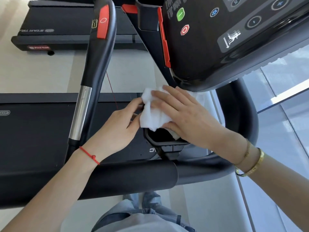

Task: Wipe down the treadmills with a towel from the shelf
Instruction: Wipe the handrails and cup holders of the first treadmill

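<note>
Floor (pixel 41 72): pale and smooth, seen between and beside the machines.
Near treadmill (pixel 33 139): stood directly on the floor, its black belt deck stretching to the left.
Far treadmill (pixel 66 30): set on the floor parallel to the near one, apart from it, a strip of bare floor between them.

Both forearms reach forward from the bottom corners and meet at the middle. The left hand (pixel 119 126) lies palm down, its fingers curled inward with the tips pinching the edge of the white towel (pixel 153 113). The right hand (pixel 185 114) lies flat on the towel, fingers straight and slightly spread, pointing up and left, thumb tucked along the lower edge.
</note>
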### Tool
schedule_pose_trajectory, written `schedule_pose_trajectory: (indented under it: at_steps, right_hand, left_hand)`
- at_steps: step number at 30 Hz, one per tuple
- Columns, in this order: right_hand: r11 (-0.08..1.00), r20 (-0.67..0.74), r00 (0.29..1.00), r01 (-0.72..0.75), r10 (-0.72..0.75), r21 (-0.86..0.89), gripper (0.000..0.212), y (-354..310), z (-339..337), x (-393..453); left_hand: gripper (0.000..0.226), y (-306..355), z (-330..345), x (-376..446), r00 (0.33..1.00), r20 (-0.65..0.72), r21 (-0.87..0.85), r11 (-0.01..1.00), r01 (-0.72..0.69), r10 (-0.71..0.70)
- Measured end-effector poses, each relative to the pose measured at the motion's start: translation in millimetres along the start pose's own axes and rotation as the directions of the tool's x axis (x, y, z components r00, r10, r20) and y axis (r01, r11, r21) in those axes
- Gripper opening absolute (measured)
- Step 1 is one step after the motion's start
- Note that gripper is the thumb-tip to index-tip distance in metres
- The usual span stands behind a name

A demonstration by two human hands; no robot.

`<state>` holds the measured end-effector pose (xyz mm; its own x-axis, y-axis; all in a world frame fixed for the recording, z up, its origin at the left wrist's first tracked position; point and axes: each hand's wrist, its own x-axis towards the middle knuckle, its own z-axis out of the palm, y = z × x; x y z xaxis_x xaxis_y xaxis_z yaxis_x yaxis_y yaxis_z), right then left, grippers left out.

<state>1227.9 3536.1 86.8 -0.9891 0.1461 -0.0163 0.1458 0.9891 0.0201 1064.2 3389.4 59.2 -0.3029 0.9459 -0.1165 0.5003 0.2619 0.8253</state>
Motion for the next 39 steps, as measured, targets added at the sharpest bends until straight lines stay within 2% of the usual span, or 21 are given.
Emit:
schedule_pose_trajectory:
  at_steps: [5,8,11,13,15,18,24,27,30,34,36,39]
  right_hand:
    - [0.984,0.069,0.987,0.153,-0.148,-0.087,0.046,13.8,-1.8,-16.4]
    - [0.947,0.125,0.966,0.247,-0.225,-0.207,0.043,13.4,-4.0,-15.6]
    - [0.877,0.226,0.921,0.375,-0.316,-0.302,0.044,9.3,-6.6,0.0]
    - [0.860,0.347,0.877,0.432,-0.332,-0.271,0.047,8.1,-3.4,13.9]
    - [0.870,0.442,0.844,0.434,-0.302,-0.234,0.051,7.6,0.3,23.4]
    - [0.880,0.485,0.835,0.411,-0.258,-0.239,0.050,6.1,7.7,25.8]
    - [0.906,0.627,0.768,0.349,-0.129,-0.241,0.040,0.9,2.3,31.7]
    - [0.946,0.663,0.740,0.285,-0.114,-0.155,0.046,0.3,-8.7,30.6]
    - [0.980,0.640,0.760,0.193,-0.115,-0.053,0.056,2.3,-15.8,25.9]
    - [0.997,0.481,0.874,0.079,-0.062,-0.014,0.056,-2.9,-14.6,7.6]
    - [0.991,0.342,0.940,-0.059,0.015,0.121,0.050,-7.1,-18.4,-9.0]
    - [0.920,0.183,0.978,-0.163,0.102,0.355,0.041,-12.0,-20.7,-39.1]
  left_hand:
    - [0.044,-4.6,1.8,1.1,1.000,0.002,0.002,1.000,0.031,-0.031]
    - [0.046,-5.1,1.5,0.5,0.999,0.006,0.002,0.999,0.032,-0.032]
    - [0.046,-3.5,1.3,0.9,1.000,0.006,0.013,1.000,0.026,-0.026]
    - [0.046,-2.7,1.6,1.8,1.000,0.009,0.018,1.000,0.019,-0.019]
    - [0.047,-3.9,1.8,1.9,1.000,0.009,0.024,0.999,0.021,-0.021]
    - [0.047,-5.6,1.4,1.1,1.000,0.007,0.033,0.999,0.028,-0.028]
    - [0.048,-8.3,1.8,-0.1,0.999,0.018,0.023,0.999,0.029,-0.030]
    - [0.047,-9.3,2.7,0.2,1.000,0.023,0.028,0.999,0.017,-0.018]
    - [0.047,-8.9,2.9,0.8,1.000,0.008,0.032,0.999,0.010,-0.010]
    - [0.048,-7.4,3.1,0.1,1.000,0.003,0.032,0.999,0.017,-0.017]
    - [0.048,-7.0,3.0,0.1,1.000,0.001,0.036,0.999,0.016,-0.016]
    - [0.048,-6.5,3.8,0.5,1.000,-0.009,0.031,0.999,0.015,-0.015]
